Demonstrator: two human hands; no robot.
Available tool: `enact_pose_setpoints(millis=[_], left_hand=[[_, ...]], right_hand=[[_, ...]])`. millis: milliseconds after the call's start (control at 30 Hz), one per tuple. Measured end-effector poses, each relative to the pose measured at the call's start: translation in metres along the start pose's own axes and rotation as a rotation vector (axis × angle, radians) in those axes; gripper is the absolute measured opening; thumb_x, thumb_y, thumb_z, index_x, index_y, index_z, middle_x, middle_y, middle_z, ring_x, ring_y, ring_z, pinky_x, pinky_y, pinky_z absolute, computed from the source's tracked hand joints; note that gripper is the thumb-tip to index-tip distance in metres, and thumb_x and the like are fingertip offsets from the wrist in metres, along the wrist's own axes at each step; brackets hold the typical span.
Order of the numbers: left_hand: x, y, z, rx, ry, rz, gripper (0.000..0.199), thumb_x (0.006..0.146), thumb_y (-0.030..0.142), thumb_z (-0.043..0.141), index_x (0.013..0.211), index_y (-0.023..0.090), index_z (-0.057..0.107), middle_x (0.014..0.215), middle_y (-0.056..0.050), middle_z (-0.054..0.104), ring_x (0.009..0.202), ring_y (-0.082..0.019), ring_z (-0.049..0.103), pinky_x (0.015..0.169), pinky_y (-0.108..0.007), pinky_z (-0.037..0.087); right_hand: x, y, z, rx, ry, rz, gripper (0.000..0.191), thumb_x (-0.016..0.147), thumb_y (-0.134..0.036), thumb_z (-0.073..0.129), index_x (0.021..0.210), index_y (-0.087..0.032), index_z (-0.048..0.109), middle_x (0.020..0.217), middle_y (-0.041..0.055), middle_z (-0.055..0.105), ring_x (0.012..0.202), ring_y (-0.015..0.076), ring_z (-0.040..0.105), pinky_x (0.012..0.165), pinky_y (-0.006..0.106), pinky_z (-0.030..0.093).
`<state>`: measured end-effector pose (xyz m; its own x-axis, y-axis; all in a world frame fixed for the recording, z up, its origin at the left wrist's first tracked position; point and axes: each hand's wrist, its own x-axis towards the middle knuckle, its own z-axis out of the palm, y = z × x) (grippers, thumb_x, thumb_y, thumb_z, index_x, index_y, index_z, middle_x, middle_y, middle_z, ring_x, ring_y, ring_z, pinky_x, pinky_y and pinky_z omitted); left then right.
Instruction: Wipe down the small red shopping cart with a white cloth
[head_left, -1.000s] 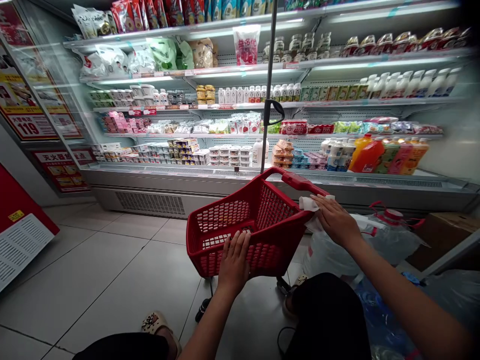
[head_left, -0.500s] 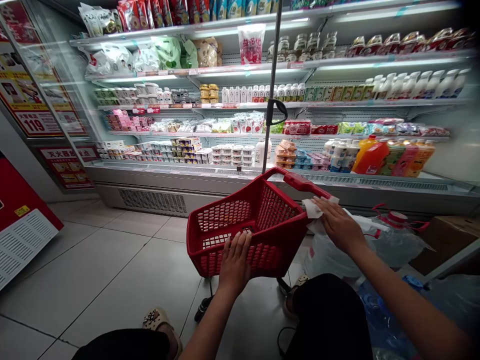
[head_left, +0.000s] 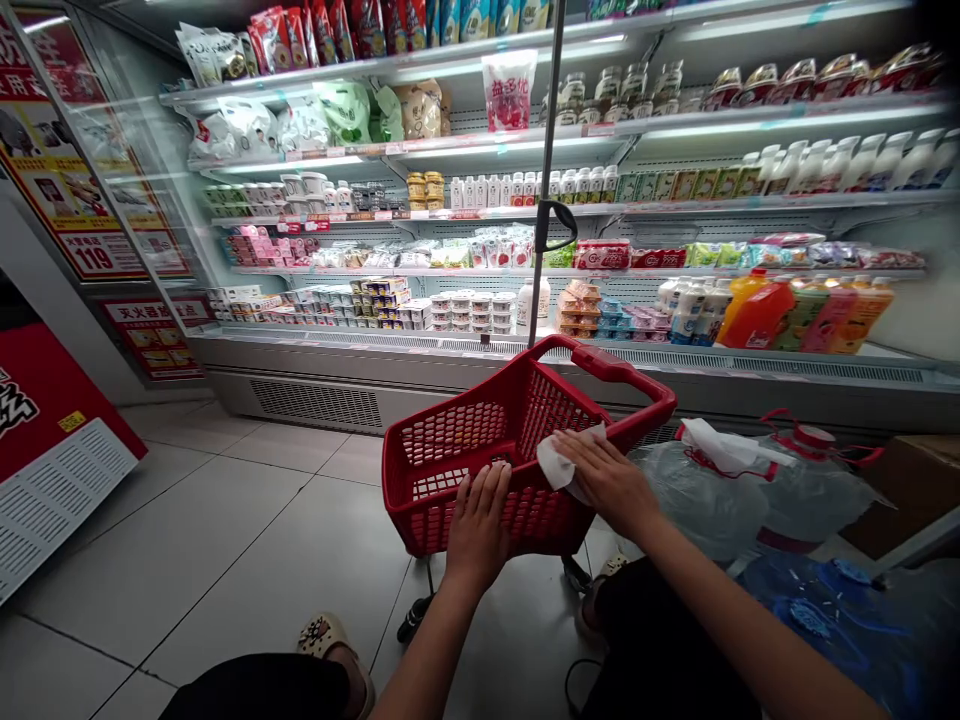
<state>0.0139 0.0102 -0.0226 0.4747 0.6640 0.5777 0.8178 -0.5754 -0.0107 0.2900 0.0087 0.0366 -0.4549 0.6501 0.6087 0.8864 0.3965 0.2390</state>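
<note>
A red plastic shopping basket cart [head_left: 555,515] with a perforated body stands in front of me, its handle toward the right. My left hand [head_left: 478,525] rests on the near rim, its fingers laid over the edge and gripping the cart. Pressed under the fingers of my right hand [head_left: 611,482] is a white cloth or tissue [head_left: 559,463], against the rim near the handle end of the cart. The cart's inside shows no goods.
Behind the cart runs a refrigerated display [head_left: 450,355] with stocked shelves and a door handle [head_left: 555,228]. Large water bottles [head_left: 697,500] and a cardboard box [head_left: 911,485] stand at right. A red freezer [head_left: 52,420] is at left.
My right hand has moved left and down with the white cloth, from the handle to the near rim. The view has shifted slightly. My left hand stays on the rim.
</note>
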Motion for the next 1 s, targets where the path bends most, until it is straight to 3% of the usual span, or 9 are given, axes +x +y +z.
enact_pose_setpoints(millis=[100,167,400,467,600,700,800,867,1000], left_hand=[[0.000,0.003,0.002,0.000,-0.002,-0.006,0.090,0.090,0.019,0.054,0.169,0.022,0.010,0.172,-0.003,0.028,0.159,-0.026,0.025,0.131,-0.047,0.014],[0.001,0.009,0.004,-0.009,-0.001,-0.024,0.092,0.089,0.020,0.055,0.169,0.022,0.009,0.172,-0.005,0.028,0.159,-0.027,0.025,0.131,-0.049,0.014],[0.003,0.021,0.008,0.016,0.007,-0.045,0.088,0.090,0.026,0.055,0.168,0.017,0.014,0.171,-0.011,0.030,0.159,-0.030,0.024,0.131,-0.055,0.016],[0.001,0.017,0.005,0.027,0.009,-0.027,0.085,0.091,0.025,0.054,0.167,0.016,0.017,0.171,-0.010,0.030,0.159,-0.029,0.025,0.131,-0.052,0.018],[-0.003,0.007,-0.001,0.023,-0.002,0.026,0.087,0.090,0.019,0.052,0.168,0.019,0.015,0.172,-0.005,0.029,0.158,-0.024,0.027,0.132,-0.044,0.017],[-0.004,0.009,-0.002,0.006,-0.011,0.027,0.090,0.089,0.017,0.052,0.169,0.021,0.011,0.172,-0.003,0.027,0.158,-0.024,0.027,0.132,-0.044,0.015],[-0.002,0.017,0.001,0.003,-0.009,-0.004,0.091,0.089,0.018,0.052,0.169,0.020,0.009,0.174,-0.004,0.023,0.159,-0.025,0.024,0.131,-0.048,0.015],[-0.001,0.023,0.005,0.028,-0.002,-0.025,0.090,0.089,0.020,0.052,0.169,0.018,0.010,0.174,-0.006,0.022,0.159,-0.027,0.022,0.131,-0.051,0.015],[-0.003,0.025,0.014,0.114,0.038,-0.023,0.086,0.091,0.027,0.054,0.167,0.012,0.016,0.172,-0.011,0.027,0.160,-0.029,0.020,0.130,-0.054,0.017]], right_hand=[[-0.006,0.030,-0.007,-0.051,0.062,0.101,0.064,0.105,-0.019,0.037,0.167,-0.024,0.022,0.162,0.0047,0.046,0.149,0.0222,0.044,0.126,0.048,0.029],[-0.005,0.031,-0.004,-0.070,0.093,0.177,0.061,0.105,-0.019,0.037,0.166,-0.021,0.027,0.161,0.0062,0.048,0.149,0.0232,0.043,0.126,0.049,0.029],[0.018,-0.058,0.031,0.021,0.021,0.118,0.055,0.103,-0.017,0.039,0.158,-0.018,0.044,0.161,0.0056,0.048,0.151,0.0227,0.041,0.128,0.046,0.026],[0.021,-0.067,0.031,0.047,0.021,0.070,0.057,0.102,-0.015,0.039,0.159,-0.019,0.042,0.161,0.0049,0.047,0.150,0.0216,0.042,0.128,0.045,0.026],[0.012,-0.031,0.014,0.050,0.024,-0.024,0.062,0.102,-0.011,0.038,0.162,-0.025,0.036,0.157,0.0024,0.053,0.148,0.0195,0.045,0.129,0.047,0.022],[0.001,0.012,0.000,-0.020,0.042,0.037,0.060,0.103,-0.014,0.037,0.162,-0.025,0.035,0.155,0.0050,0.055,0.147,0.0228,0.047,0.130,0.053,0.017],[-0.004,0.025,-0.003,-0.071,0.065,0.113,0.060,0.103,-0.016,0.039,0.163,-0.022,0.034,0.155,0.0075,0.055,0.147,0.0255,0.047,0.129,0.056,0.017],[-0.001,0.008,0.004,-0.063,0.072,0.140,0.061,0.102,-0.014,0.040,0.163,-0.020,0.035,0.155,0.0083,0.055,0.147,0.0257,0.046,0.129,0.054,0.019],[0.011,-0.053,0.027,0.015,0.067,0.126,0.064,0.098,-0.009,0.040,0.162,-0.017,0.036,0.160,0.0073,0.050,0.150,0.0230,0.043,0.129,0.048,0.024]])
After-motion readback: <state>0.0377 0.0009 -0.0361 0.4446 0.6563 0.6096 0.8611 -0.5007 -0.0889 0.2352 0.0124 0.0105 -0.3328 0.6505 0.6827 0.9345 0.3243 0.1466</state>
